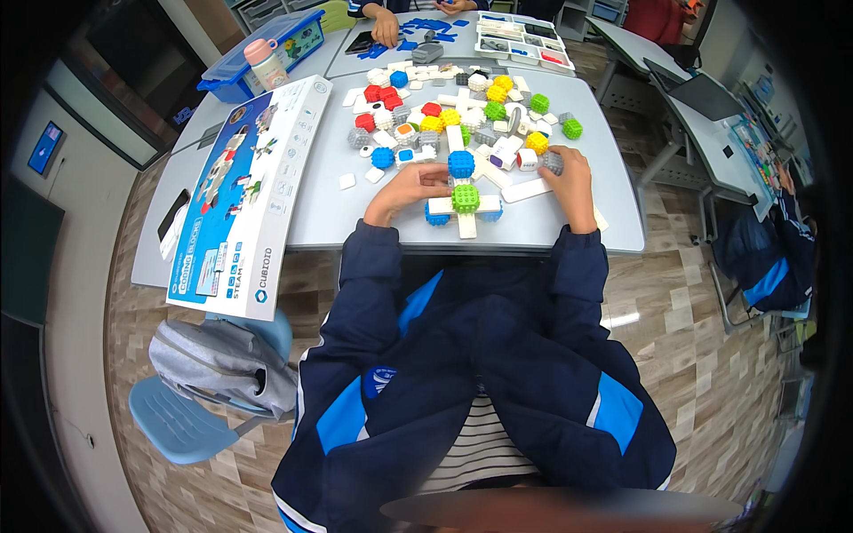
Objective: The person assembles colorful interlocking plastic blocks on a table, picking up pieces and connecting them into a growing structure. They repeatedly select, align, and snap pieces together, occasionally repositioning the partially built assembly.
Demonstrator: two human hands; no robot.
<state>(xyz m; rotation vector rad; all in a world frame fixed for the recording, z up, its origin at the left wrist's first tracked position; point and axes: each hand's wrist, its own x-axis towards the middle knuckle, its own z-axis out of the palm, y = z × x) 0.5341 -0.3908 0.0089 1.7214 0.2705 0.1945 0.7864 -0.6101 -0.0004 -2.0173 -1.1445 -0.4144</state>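
Note:
Near the front edge of the table stands a block model (466,197), built from white beams with blue and green studded cubes. My left hand (407,192) is closed on its left side, the fingertips partly hidden behind it. To the right, my right hand (573,188) grips a grey studded cube block (553,163) between thumb and fingers. A white cube (527,160) with a red mark lies just left of that grey block, and a long white beam (526,190) is by the right thumb. Beyond the model spreads a pile of loose blocks in red, yellow (450,117), green, blue, white and grey.
A large printed box (298,160) leans over the table's left edge. Behind it are a pink bottle (265,64) and a blue bin (298,44). Across the table, another person's hand (385,28) touches blue pieces near a white parts tray (522,44).

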